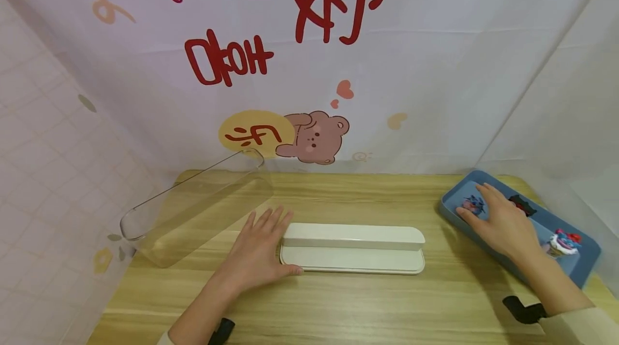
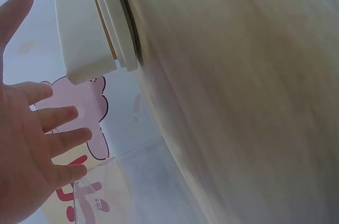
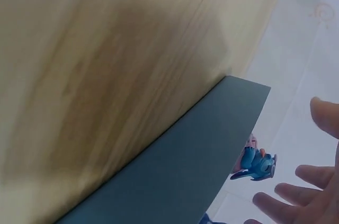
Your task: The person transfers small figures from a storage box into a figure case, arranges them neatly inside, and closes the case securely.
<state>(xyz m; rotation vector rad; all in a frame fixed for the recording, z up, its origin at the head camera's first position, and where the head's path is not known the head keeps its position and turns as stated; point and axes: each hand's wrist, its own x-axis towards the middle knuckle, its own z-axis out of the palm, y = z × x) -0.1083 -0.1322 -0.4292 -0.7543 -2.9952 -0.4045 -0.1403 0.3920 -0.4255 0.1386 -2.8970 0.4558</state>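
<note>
My left hand (image 1: 258, 251) lies flat on the wooden table (image 1: 338, 307), fingers straight and spread, thumb and palm edge touching the left end of the white stepped base (image 1: 353, 248). It holds nothing; it looks to be steadying the base. The left wrist view confirms straight fingers beside that end (image 2: 92, 28).

My right hand (image 1: 500, 221), well to the right of the base, is over the blue tray (image 1: 577, 272), fingers extended and relaxed, not yet closed on anything. The fingertips are at or just over a small blue figure (image 1: 474, 205) in the tray's far end; contact I cannot tell. The right wrist view shows the same figure (image 3: 257, 163) above the tray wall, fingers apart from it.

Other tray contents: a dark piece (image 1: 522, 205) and a red-and-white figure (image 1: 561, 242). The clear cover (image 1: 193, 210) lies tilted left of the base.

Judged step: reaching to pick a figure. The next move calls for a light pinch, then a carry leftward to the base.
</note>
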